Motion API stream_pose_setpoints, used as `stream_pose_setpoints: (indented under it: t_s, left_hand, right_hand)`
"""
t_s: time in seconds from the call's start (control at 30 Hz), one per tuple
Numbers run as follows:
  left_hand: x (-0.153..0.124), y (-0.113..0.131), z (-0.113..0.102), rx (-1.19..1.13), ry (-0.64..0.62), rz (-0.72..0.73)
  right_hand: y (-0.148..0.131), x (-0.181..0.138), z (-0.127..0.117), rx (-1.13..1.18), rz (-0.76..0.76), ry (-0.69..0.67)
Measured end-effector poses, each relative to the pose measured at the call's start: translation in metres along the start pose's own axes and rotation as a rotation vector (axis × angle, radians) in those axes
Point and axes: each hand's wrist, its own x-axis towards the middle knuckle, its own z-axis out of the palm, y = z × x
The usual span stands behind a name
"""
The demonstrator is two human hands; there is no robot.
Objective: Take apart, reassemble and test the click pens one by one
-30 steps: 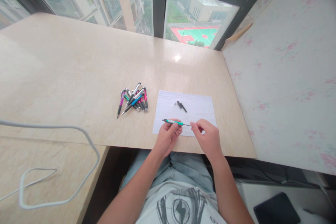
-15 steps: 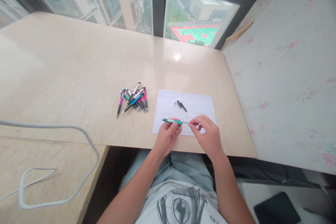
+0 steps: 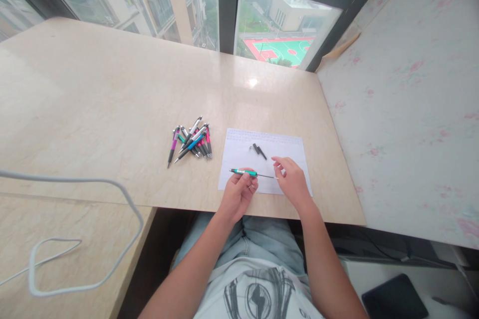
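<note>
My left hand (image 3: 241, 190) is closed around the green barrel of a pen (image 3: 243, 172), held level above a sheet of paper (image 3: 234, 159). A thin dark refill (image 3: 265, 176) sticks out of the barrel's right end. Its tip reaches close to my right hand (image 3: 291, 179), whose fingers are parted and off the refill. Whether the tip touches that hand, I cannot tell. Beyond my hands, small black pen parts (image 3: 259, 151) lie on the paper.
Left of the paper lies a pile of several click pens (image 3: 192, 140) in mixed colours. A white cable (image 3: 123, 194) loops over the lower left surface. The desk (image 3: 130, 89) runs back to the windows, and a papered wall (image 3: 407, 109) bounds it on the right.
My right hand has let go of the refill's end and its fingers have spread. More of the refill now shows outside the green barrel. My left hand has barely moved.
</note>
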Motion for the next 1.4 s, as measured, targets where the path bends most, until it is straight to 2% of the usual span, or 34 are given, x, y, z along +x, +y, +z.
stream_pose_setpoints:
  t_s: [0.17, 0.33, 0.87, 1.17, 1.4]
  left_hand:
    - [0.0, -0.001, -0.001, 0.009, -0.015, -0.001]
    - [0.001, -0.001, -0.002, 0.016, -0.022, -0.013]
    - [0.0, 0.0, 0.0, 0.03, -0.015, -0.029]
    - [0.001, -0.001, 0.0, 0.037, -0.019, -0.028]
    - [0.0, -0.001, -0.002, 0.045, -0.025, -0.036]
  right_hand:
    - [0.014, 0.031, 0.014, -0.093, -0.057, -0.035]
    - [0.017, 0.042, 0.02, -0.072, -0.051, -0.05]
    - [0.011, 0.048, 0.022, -0.097, 0.035, -0.098]
    - [0.008, 0.048, 0.02, -0.116, 0.154, -0.117]
    - [0.008, 0.041, 0.012, -0.134, 0.1, -0.134]
